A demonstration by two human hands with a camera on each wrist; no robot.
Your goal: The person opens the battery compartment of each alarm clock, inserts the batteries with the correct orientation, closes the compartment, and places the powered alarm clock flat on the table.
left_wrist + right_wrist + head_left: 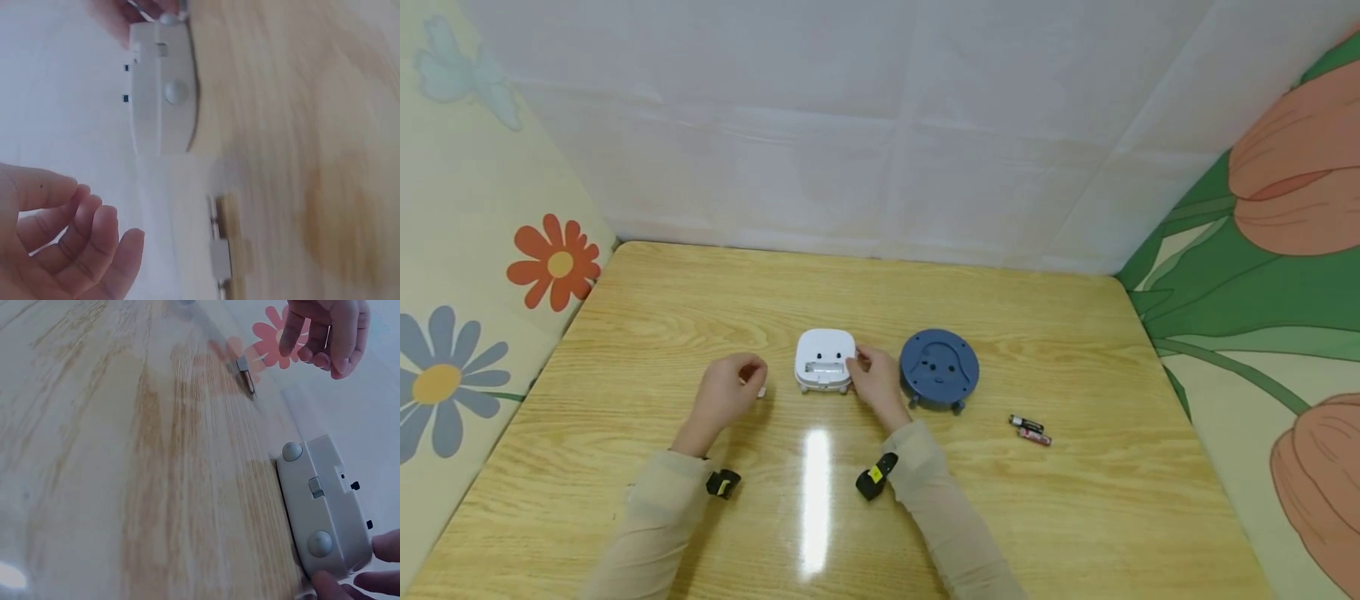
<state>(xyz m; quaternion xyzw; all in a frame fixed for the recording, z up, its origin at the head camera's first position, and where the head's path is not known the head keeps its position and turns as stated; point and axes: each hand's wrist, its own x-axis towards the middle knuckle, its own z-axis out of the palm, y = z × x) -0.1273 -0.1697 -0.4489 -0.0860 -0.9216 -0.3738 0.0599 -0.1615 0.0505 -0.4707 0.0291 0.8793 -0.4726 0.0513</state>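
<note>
Nearest, can see beige sleeves (pixel 651 512) and black wrist cams (pixel 724 483) w/ yellow marks, above wood-grain table (pixel 1112 517). To R side, find black battery (pixel 1027 423) and red battery (pixel 1035 437), lying close together. Next, see L hand (pixel 730 387), w/ fingers loosely bent and thumb near fingertips, so quite narrow; cannot see anything held. Near it, apart, note small metal-shafted tool (pixel 220 258) w/ white block, lying on table. Opposite, see R hand (pixel 877 387), gripping R edge of white clock-like device (pixel 826 337) btw thumb and fingers. Btw both hands, on table, can see this device back-side up, w/ open batt. compartment (pixel 825 367) and two dark knobs (pixel 818 356). At abt. same depth, just R of R hand, see round navy clock-like device (pixel 938 385). Farthest, see white cloth backdrop (pixel 820 167), w/ flower-patterned panels (pixel 1285 300) at sides.
</note>
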